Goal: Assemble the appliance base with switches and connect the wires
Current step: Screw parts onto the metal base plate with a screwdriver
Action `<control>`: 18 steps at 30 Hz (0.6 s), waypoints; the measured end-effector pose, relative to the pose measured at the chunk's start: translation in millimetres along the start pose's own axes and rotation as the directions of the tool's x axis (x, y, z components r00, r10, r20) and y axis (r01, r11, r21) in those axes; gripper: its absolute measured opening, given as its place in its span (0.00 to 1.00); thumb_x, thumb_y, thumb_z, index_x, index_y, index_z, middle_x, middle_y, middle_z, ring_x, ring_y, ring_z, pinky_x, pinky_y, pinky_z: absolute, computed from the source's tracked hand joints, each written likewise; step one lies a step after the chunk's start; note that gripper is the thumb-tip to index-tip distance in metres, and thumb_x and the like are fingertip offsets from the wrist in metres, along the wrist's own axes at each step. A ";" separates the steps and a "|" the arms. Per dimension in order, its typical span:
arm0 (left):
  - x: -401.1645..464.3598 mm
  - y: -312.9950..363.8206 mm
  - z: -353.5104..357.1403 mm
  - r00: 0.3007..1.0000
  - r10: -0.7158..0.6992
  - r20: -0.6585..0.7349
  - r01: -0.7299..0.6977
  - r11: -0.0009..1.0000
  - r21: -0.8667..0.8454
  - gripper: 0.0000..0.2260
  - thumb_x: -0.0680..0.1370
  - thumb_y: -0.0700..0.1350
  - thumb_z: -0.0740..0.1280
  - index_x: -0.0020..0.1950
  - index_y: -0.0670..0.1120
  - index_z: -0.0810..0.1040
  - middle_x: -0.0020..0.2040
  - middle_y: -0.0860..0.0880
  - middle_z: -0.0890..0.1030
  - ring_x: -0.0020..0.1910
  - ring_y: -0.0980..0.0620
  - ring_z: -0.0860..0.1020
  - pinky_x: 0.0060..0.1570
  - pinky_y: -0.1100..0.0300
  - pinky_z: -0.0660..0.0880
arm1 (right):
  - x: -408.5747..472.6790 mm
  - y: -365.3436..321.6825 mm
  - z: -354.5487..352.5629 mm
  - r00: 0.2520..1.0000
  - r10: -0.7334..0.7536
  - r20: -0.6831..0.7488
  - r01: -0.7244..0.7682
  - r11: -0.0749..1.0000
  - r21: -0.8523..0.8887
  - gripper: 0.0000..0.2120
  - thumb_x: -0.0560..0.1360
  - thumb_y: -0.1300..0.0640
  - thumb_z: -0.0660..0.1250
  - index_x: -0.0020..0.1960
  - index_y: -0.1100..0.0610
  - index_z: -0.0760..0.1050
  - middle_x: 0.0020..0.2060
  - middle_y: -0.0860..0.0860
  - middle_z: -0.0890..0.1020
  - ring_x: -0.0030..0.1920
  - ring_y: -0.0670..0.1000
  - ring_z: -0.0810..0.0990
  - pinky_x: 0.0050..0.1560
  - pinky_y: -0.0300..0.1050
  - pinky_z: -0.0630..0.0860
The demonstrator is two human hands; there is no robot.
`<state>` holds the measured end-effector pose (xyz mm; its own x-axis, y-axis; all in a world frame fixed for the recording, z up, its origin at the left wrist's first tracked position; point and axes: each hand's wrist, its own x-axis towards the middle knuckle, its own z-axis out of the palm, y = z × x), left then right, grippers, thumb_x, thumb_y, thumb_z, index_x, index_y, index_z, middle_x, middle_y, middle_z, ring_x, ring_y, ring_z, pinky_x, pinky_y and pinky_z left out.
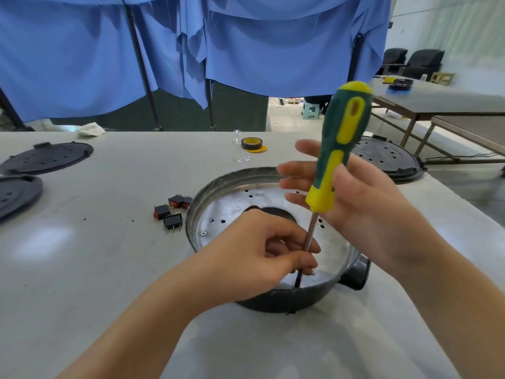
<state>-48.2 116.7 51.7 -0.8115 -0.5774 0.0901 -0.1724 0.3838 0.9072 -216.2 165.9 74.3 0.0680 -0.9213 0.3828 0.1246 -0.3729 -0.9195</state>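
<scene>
Assembly is at an early stage: left hand (266, 248) pinches the screwdriver (337, 160) shaft inside the appliance base (218, 192), right hand (352, 192) loosely open against its handle, while loose switches (172, 212) beside the base remain unfitted, wires unseen.

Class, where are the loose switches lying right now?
In the head view, the switches lie on the table, just left of the appliance base, clear of both hands.

Setting: assembly workshop. Long grey counter (109, 269) carries loose rocker switches (170, 213), black vented covers (46, 157) at 10 o'clock, insulating tape (252, 143) at 12. Blue cloth partitions (191, 45) behind; second workbench (442, 99) at 2 o'clock.
</scene>
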 end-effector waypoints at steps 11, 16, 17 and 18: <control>-1.6 2.1 -1.1 0.999 0.027 0.040 -0.029 0.999 0.038 0.07 0.76 0.38 0.69 0.53 0.47 0.82 0.46 0.51 0.85 0.46 0.58 0.83 0.49 0.65 0.79 | -2.3 -9.2 -11.8 0.999 -0.001 0.035 0.003 0.997 -0.072 0.19 0.62 0.55 0.78 0.52 0.52 0.83 0.51 0.47 0.85 0.47 0.45 0.83 0.47 0.39 0.78; 2.6 -0.2 1.3 0.993 0.036 -0.116 -0.029 0.998 0.063 0.08 0.66 0.45 0.79 0.38 0.50 0.81 0.33 0.54 0.83 0.33 0.58 0.81 0.37 0.67 0.76 | -2.1 -1.1 -2.1 0.995 0.000 -0.097 -0.012 0.993 -0.120 0.20 0.56 0.58 0.80 0.43 0.55 0.75 0.36 0.52 0.76 0.37 0.47 0.77 0.39 0.37 0.76; 2.9 -1.3 1.6 0.991 0.039 -0.128 -0.030 0.997 0.069 0.08 0.66 0.45 0.79 0.37 0.50 0.81 0.32 0.54 0.83 0.32 0.58 0.81 0.37 0.67 0.77 | -2.0 0.7 0.9 0.994 0.006 -0.106 -0.019 0.992 -0.126 0.19 0.57 0.58 0.78 0.43 0.56 0.74 0.36 0.53 0.75 0.37 0.48 0.77 0.38 0.37 0.76; 3.1 -2.2 2.0 0.991 0.039 -0.130 -0.030 0.997 0.070 0.07 0.67 0.45 0.79 0.38 0.50 0.82 0.33 0.54 0.84 0.33 0.58 0.82 0.38 0.66 0.77 | -1.8 2.4 4.1 0.994 0.009 -0.109 -0.024 0.990 -0.137 0.18 0.57 0.57 0.78 0.43 0.56 0.74 0.35 0.54 0.75 0.36 0.48 0.77 0.37 0.37 0.75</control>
<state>-51.4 115.5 49.1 -0.7383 -0.6506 0.1781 -0.1865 0.4507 0.8730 -212.0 167.1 71.8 -0.0388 -0.9312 0.3625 -0.0139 -0.3622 -0.9320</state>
